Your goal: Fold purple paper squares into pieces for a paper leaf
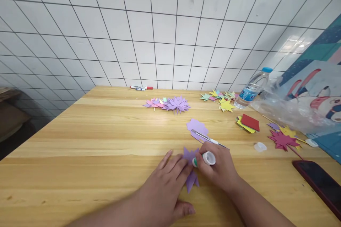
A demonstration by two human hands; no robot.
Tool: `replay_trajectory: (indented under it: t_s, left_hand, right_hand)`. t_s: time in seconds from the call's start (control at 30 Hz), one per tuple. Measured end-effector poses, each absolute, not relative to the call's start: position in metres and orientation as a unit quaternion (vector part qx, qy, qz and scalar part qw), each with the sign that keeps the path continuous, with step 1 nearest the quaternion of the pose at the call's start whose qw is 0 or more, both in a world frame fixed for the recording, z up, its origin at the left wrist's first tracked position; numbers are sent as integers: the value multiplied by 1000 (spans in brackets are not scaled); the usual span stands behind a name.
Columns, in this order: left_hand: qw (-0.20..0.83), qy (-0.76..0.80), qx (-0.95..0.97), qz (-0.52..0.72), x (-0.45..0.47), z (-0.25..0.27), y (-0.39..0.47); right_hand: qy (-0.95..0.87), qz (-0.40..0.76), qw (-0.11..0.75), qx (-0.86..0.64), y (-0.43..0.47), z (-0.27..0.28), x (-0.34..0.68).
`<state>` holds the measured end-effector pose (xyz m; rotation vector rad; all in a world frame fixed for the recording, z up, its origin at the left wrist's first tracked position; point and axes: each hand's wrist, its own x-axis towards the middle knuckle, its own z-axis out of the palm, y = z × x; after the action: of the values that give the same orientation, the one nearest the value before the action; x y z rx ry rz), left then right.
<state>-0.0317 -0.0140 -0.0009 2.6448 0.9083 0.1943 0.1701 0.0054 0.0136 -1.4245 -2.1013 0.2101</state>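
A glue stick with a white and green tube is gripped in my right hand. Its green end meets a purple paper leaf cut-out with pointed tips. My left hand lies over the left part of that leaf with its fingers stretched out, hiding some of it. Just beyond my right hand, a slim craft knife with a white handle rests partly across a purple paper offcut. A clear round cap sits on the table to the right.
Purple and pink paper leaves are piled at the back middle, and mixed leaves at the back right. A water bottle, coloured paper squares, a magenta leaf, a phone and markers also lie about.
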Motion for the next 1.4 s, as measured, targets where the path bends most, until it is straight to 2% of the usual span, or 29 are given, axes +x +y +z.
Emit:
replay_trajectory:
  t_s: [0.53,1.2,1.3,1.4]
  left_hand:
    - [159,324,930,64,-29,-5,-14]
    - [126,338,928,95,-26,-11,-17]
    - [120,331,931,96,-27,-11,-15]
    - [107,320,936,103,-29,-7,-12]
  right_hand:
    - [-812,64,204,-543,11,6,161]
    - [-798,18,206,-566,14,6,173]
    - [-784,-9,234,-576,15,6,180]
    - [-751,-35,316,-579,13,10,185]
